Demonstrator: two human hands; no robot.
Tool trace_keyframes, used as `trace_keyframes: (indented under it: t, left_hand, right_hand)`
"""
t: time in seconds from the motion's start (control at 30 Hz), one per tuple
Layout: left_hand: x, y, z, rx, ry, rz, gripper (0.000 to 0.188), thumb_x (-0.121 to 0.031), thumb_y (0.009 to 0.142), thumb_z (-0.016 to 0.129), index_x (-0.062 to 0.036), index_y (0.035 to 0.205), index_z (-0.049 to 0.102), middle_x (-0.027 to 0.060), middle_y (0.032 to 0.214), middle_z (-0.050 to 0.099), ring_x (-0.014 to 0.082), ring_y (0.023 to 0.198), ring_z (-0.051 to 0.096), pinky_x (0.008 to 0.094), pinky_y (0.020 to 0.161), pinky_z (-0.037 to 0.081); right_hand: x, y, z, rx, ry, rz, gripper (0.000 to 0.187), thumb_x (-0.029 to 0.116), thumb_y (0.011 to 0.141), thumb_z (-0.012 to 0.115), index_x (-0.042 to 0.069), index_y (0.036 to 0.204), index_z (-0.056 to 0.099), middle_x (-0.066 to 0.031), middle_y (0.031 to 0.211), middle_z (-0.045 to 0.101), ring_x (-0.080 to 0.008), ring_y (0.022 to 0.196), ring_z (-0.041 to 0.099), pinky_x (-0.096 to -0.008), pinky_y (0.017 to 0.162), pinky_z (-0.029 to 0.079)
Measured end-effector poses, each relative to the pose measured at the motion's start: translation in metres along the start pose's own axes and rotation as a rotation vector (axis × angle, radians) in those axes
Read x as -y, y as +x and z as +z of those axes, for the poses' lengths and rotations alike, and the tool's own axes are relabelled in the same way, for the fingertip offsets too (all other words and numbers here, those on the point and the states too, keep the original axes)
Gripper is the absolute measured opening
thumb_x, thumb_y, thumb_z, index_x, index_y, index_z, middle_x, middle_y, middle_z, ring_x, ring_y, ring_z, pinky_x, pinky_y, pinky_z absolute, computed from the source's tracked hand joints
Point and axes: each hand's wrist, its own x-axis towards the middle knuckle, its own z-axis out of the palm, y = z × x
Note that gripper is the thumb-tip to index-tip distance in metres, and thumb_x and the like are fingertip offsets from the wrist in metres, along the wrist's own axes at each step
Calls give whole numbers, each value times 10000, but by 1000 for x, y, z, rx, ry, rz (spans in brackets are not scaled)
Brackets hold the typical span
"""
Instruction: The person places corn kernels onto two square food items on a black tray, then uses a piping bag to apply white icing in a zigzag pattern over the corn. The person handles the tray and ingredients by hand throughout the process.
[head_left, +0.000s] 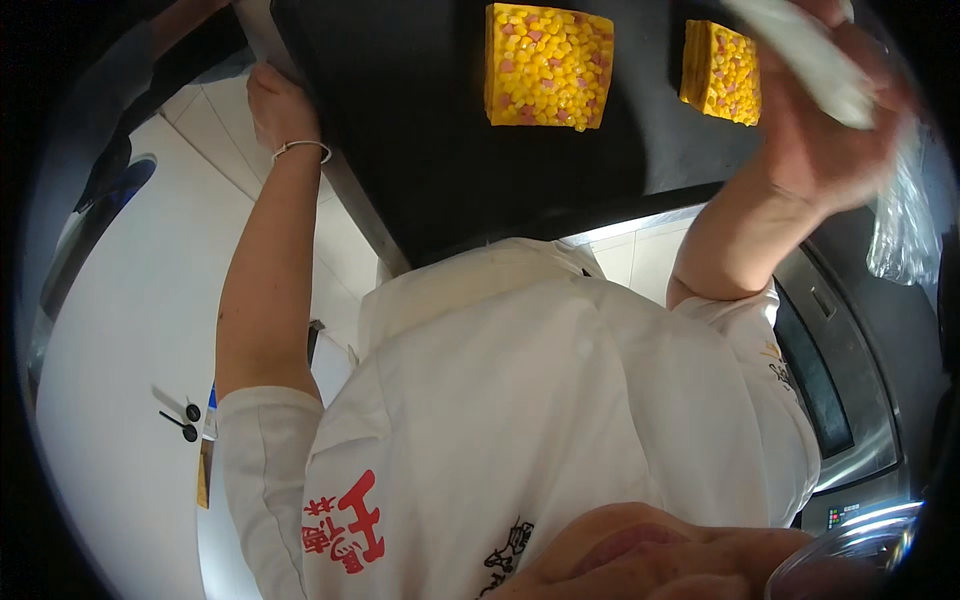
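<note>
Two thick square slices of bread lie on a black baking tray (430, 170). The larger-looking bread slice (550, 68) is near the middle, its top covered with yellow corn kernels and small pink cubes. A second bread slice (722, 72), topped the same way, lies to the right, partly hidden by my arm and hand. My left hand (284, 108) is closed round the tray's left metal edge. Above the tray's right part, my right hand (835, 130), blurred by motion, grips a piping bag (812, 62) with white filling. Its clear plastic end (903, 220) hangs below the hand.
Steel oven-like equipment with a dark glass window (810, 365) stands at the lower right. On the left are a white surface (120, 330) and two small round black objects (190, 422). Pale floor tiles (342, 245) show beside the tray.
</note>
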Motion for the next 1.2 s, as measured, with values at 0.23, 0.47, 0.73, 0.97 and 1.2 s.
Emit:
trace_keyframes:
  t: [0.23,0.47,0.73,0.97,1.2]
  left_hand:
    - [-1,2,2,-4,36,-5,634,-516,1048,233,-78,1295,619,198,1299,649,462,1146,609,544,949,489]
    - [2,3,4,-21,25,13,680,-522,1024,218,-37,1228,649,255,1226,670,477,1109,628,550,934,487]
    - [9,3,6,-48,39,54,690,-546,1039,215,-48,1244,645,250,1207,682,479,1095,640,551,910,503]
    - [11,2,5,-45,37,66,670,-541,1044,225,-61,1265,635,251,1219,677,482,1091,641,553,912,504]
    - [12,0,7,-46,29,72,675,-544,1042,220,-59,1264,636,254,1218,677,485,1086,640,552,918,499]
  right_hand:
    - [-87,-6,0,-237,-111,-80,580,456,1114,301,123,646,384,-38,615,410,-216,636,463,-405,759,469]
    - [-110,-12,-2,-134,-251,-130,580,372,1136,232,113,637,374,-46,590,407,-193,567,433,-366,676,462]
    - [-127,-16,-9,-85,-233,-136,638,410,1132,219,110,581,338,-53,568,401,-200,544,426,-360,665,455]
    - [-136,-19,-10,-85,-260,-133,650,425,1130,217,111,575,341,-55,559,404,-191,537,430,-354,653,451]
    - [-132,-20,-13,-111,-258,-144,650,441,1127,234,120,568,319,-42,548,379,-185,532,427,-340,630,440]
